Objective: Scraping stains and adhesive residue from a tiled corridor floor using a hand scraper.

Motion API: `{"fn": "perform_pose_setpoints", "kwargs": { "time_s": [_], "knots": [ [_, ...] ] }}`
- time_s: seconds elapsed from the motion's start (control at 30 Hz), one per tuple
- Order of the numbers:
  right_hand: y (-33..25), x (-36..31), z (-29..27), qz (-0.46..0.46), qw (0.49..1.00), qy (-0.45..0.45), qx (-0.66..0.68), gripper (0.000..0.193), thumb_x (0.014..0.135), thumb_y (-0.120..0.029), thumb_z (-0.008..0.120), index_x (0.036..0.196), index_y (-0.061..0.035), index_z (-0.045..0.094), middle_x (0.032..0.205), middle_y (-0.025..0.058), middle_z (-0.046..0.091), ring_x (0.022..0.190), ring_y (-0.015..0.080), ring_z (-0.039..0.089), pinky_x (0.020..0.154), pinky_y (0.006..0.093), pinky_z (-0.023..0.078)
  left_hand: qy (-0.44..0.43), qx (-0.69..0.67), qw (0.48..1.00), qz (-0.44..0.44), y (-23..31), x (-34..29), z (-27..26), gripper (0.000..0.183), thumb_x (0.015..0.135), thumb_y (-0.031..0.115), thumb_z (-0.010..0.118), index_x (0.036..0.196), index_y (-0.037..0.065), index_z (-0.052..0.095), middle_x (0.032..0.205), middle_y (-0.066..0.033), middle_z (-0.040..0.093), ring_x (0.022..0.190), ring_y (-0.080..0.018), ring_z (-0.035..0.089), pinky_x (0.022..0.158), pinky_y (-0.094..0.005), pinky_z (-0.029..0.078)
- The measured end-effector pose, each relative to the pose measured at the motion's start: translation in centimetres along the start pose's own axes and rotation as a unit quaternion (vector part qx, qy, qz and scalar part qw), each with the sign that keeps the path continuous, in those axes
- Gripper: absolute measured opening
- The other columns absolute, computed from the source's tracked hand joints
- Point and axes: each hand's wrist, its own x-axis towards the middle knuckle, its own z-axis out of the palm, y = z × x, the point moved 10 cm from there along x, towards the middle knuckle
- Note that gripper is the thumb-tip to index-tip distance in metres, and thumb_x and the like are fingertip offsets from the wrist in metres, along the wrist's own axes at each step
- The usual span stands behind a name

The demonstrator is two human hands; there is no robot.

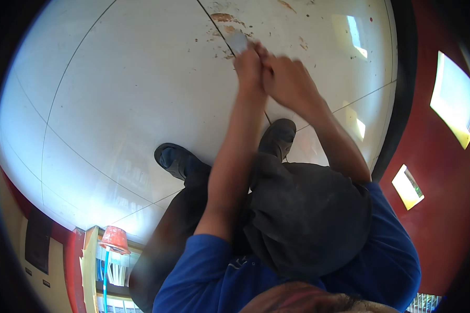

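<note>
My left hand [249, 67] is closed around the handle of a scraper [237, 41], whose pale flat blade points forward and left at the floor. Against it presses my right hand [291, 81], its fingers curled round the same handle end, which the two hands mostly hide. The blade lies beside a dark tile joint, next to a reddish-brown smear [227, 19] on the glossy white floor [115, 88]. Brown crumbs and flakes are scattered around the blade. Whether the blade edge touches the smear is too blurred to tell.
My dark shoes [175, 160] stand on the tiles behind the hands. More brown marks [286, 6] lie farther forward. At the right, a black border runs along a red wall [428, 172] with bright openings. A red bucket-shaped thing [115, 239] sits by a shelf at lower left.
</note>
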Motion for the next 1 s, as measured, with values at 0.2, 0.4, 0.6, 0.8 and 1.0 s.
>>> {"fn": "perform_pose_setpoints", "kwargs": {
  "time_s": [0.2, 0.4, 0.6, 0.8, 1.0],
  "knots": [
    [-0.4, -2.4, -0.2, -0.028, 0.999, 0.009, 0.027, 0.021, 0.082, -0.015, 0.049, 0.085, 0.0003, 0.064, 0.076, 0.0247, 0.061, 0.074, 0.04, 0.062, 0.07, 0.0467, 0.049, 0.06, 0.068, 0.994, -0.063, -2.6, -1.7, -2.4, 0.014, 0.089, 0.013, 0.045, 0.081, 0.002, 0.051, 0.061, -0.0034, 0.047, 0.053, -0.0143, 0.046, 0.05, -0.0285, 0.041],
    [0.2, 0.1, -0.6, 0.049, 0.994, -0.092, 0.032, 0.027, 0.084, -0.017, 0.045, 0.098, -0.0018, 0.063, 0.088, 0.0247, 0.063, 0.084, 0.0432, 0.061, 0.079, 0.0495, 0.049, -0.013, 0.012, 1.0, -0.019, -0.7, -0.1, 0.2, 0.014, 0.088, 0.012, 0.044, 0.084, 0.001, 0.052, 0.063, -0.0046, 0.048, 0.057, -0.0145, 0.048, 0.052, -0.0287, 0.043],
    [0.5, -1.2, -2.1, -0.004, 1.0, 0.019, 0.007, 0.02, 0.081, -0.011, 0.047, 0.085, -0.0007, 0.063, 0.078, 0.0236, 0.062, 0.074, 0.0414, 0.061, 0.071, 0.0467, 0.049, -0.006, 0.027, 1.0, -0.006, -2.0, -0.6, 0.8, 0.012, 0.083, 0.006, 0.043, 0.079, 0.001, 0.052, 0.064, -0.0048, 0.048, 0.057, -0.0148, 0.048, 0.051, -0.0267, 0.041],
    [1.1, -3.4, 0.3, 0.026, 0.999, -0.02, 0.009, 0.023, 0.081, -0.013, 0.047, 0.089, -0.0004, 0.065, 0.083, 0.0247, 0.062, 0.077, 0.0413, 0.061, 0.074, 0.048, 0.049, 0.008, 0.069, 0.997, -0.027, -2.9, -1.5, -1.6, 0.013, 0.084, 0.008, 0.044, 0.075, 0.002, 0.052, 0.063, -0.0035, 0.049, 0.056, -0.014, 0.047, 0.05, -0.0271, 0.04],
    [0.6, 0.4, -0.8, 0.06, 0.996, -0.064, 0.019, 0.023, 0.085, -0.015, 0.049, 0.092, -0.0011, 0.066, 0.079, 0.0238, 0.061, 0.073, 0.0373, 0.064, 0.067, 0.0427, 0.051, -0.062, 0.027, 0.997, 0.026, -0.2, 1.7, 1.6, 0.021, 0.094, 0.017, 0.04, 0.077, 0.006, 0.048, 0.06, -0.0027, 0.045, 0.054, -0.0158, 0.046, 0.047, -0.0295, 0.04]
  ]
}}
